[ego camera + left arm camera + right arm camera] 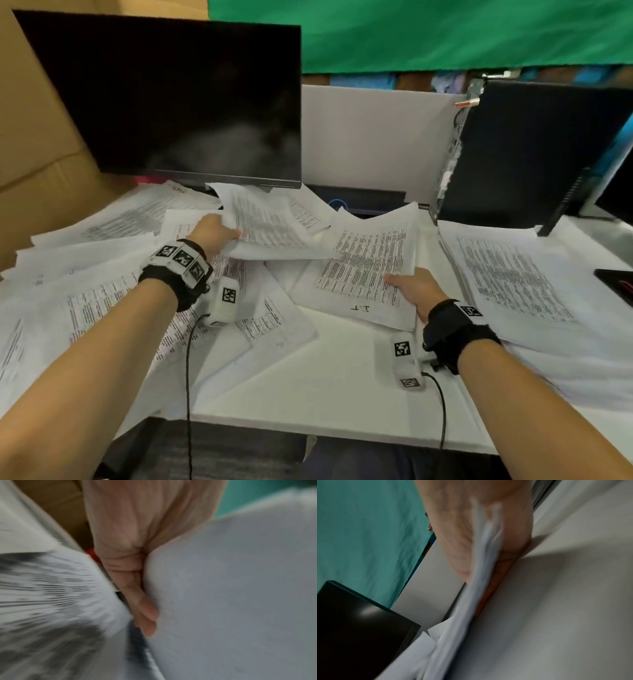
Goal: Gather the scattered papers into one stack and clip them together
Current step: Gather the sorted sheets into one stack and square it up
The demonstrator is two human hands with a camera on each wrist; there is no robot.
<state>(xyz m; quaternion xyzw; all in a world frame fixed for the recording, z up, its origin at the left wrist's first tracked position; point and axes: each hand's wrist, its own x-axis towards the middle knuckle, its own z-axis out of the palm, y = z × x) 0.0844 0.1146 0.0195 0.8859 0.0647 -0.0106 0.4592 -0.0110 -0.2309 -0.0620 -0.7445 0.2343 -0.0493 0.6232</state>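
Printed white papers (113,301) lie scattered across the white desk (329,383). My left hand (214,233) grips the edge of a lifted sheaf of sheets (270,226) in front of the monitor; in the left wrist view its fingers (145,609) curl under blank paper (231,588). My right hand (411,287) holds a small stack of printed pages (366,270) at its near right corner, thumb on top. The right wrist view shows that hand (462,534) pinching the paper edges (471,601). No clip is visible.
A dark monitor (178,99) stands at the back left, a black computer tower (534,150) at the back right. More pages (513,274) lie by the tower. A cardboard box (37,144) is at the left. A dark object (616,284) sits at the right edge.
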